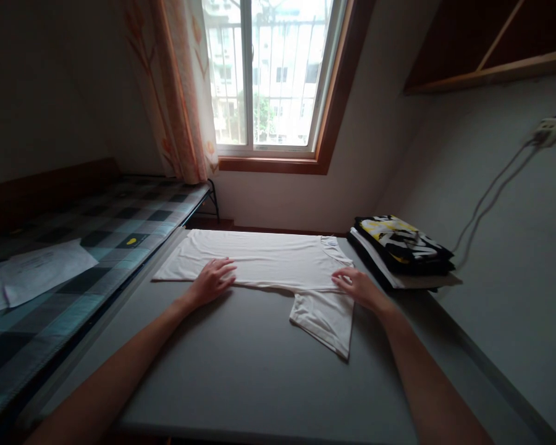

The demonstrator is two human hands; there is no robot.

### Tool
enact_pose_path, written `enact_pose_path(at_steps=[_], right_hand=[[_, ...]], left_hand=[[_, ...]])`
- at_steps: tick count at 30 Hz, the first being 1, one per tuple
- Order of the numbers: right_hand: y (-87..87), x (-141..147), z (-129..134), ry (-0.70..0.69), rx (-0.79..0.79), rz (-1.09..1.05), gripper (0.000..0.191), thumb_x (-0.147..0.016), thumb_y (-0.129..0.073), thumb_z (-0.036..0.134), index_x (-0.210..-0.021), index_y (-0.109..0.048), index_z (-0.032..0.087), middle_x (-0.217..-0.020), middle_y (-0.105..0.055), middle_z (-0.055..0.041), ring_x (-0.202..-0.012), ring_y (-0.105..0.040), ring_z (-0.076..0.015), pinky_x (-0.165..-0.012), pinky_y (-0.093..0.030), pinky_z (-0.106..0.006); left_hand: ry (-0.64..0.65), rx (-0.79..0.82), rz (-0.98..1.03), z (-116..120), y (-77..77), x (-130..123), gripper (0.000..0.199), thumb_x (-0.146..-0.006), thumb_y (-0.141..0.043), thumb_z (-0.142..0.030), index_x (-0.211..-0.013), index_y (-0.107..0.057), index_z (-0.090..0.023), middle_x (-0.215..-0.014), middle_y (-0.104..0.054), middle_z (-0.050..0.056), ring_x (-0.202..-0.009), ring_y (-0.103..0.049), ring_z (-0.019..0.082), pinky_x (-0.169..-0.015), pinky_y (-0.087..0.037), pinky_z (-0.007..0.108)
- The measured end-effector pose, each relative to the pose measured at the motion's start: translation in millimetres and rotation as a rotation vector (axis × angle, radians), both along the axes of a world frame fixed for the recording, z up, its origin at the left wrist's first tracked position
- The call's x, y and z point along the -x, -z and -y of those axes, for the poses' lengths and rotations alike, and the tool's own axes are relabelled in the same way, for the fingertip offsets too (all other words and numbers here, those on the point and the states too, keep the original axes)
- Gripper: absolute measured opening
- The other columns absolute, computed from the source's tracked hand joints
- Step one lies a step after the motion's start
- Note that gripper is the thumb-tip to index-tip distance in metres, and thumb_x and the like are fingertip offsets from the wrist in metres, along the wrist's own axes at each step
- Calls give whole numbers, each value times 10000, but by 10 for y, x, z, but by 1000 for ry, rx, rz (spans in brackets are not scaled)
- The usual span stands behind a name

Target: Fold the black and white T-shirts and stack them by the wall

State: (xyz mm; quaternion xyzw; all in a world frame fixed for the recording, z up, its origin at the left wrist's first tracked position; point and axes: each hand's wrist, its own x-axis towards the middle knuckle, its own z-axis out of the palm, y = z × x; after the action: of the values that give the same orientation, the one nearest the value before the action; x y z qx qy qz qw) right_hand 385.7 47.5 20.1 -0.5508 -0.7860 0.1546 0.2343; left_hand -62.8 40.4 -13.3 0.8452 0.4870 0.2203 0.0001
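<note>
A white short-sleeved T-shirt (pixel 264 256) lies on the grey table (pixel 241 371), folded over lengthwise, with its collar end to the right and its hem to the left. One sleeve (pixel 327 318) sticks out toward me at the right end. My left hand (pixel 213 281) rests on the near edge of the shirt, left of its middle, fingers stretched and slightly spread. Near the collar and shoulder, my right hand (pixel 359 287) touches the fabric with its fingers apart. Neither hand grips the cloth.
A stack of folded clothes (pixel 401 250), black with yellow and white print on top, sits at the table's back right. On the left is a bed with a checked mattress (pixel 157 213) and a white plastic packet (pixel 50 272). Cables (pixel 491 179) hang along the right wall.
</note>
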Motion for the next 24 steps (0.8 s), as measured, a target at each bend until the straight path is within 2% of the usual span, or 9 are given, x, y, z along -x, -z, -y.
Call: enact_pose_path(at_steps=[4, 9, 15, 19, 24], right_hand=[[99, -20, -34, -36, -20, 65, 319, -874, -491, 378, -939, -729, 177, -1127, -694, -134, -1045, -638, -254, -958, -452, -359], [278, -7, -100, -16, -90, 136, 366, -888, -493, 397, -1086, -701, 171, -1269, -623, -141, -1128, -603, -267, -1001, -448, -387], [426, 9, -218, 55, -139, 182, 453, -926, -420, 378, -1238, -641, 135, -1387, -542, -167, -1293, -496, -289, -1079, -395, -435], [417, -31, -230, 58, -129, 192, 430, -914, -446, 356, -1226, -654, 146, -1391, -543, -160, -1333, -460, -283, -1115, -355, -430], [283, -87, -127, 34, -78, 148, 347, -855, -541, 362, -1083, -713, 163, -1283, -623, -172, -1206, -575, -289, -1040, -424, -397]], left_hand=[[10, 139, -134, 82, 0, -246, 548, -942, -395, -541, -1415, -473, -276, -1522, -396, 81, -1424, -314, 303, -1144, -198, 599], [-52, 179, -178, 34, -22, -255, 592, -941, -349, -587, -1463, -393, -311, -1564, -304, 45, -1450, -258, 281, -1165, -155, 573], [-88, 200, -170, -127, -80, -372, 600, -936, -351, -590, -1465, -391, -309, -1567, -294, 42, -1459, -230, 288, -1161, -135, 594], [-73, 183, -139, -176, -71, -408, 584, -934, -373, -572, -1444, -429, -294, -1556, -322, 52, -1452, -250, 295, -1155, -158, 600], [-35, 133, -88, -163, -17, -360, 478, -955, -389, -500, -1347, -548, -279, -1497, -435, 71, -1415, -338, 277, -1140, -241, 571]])
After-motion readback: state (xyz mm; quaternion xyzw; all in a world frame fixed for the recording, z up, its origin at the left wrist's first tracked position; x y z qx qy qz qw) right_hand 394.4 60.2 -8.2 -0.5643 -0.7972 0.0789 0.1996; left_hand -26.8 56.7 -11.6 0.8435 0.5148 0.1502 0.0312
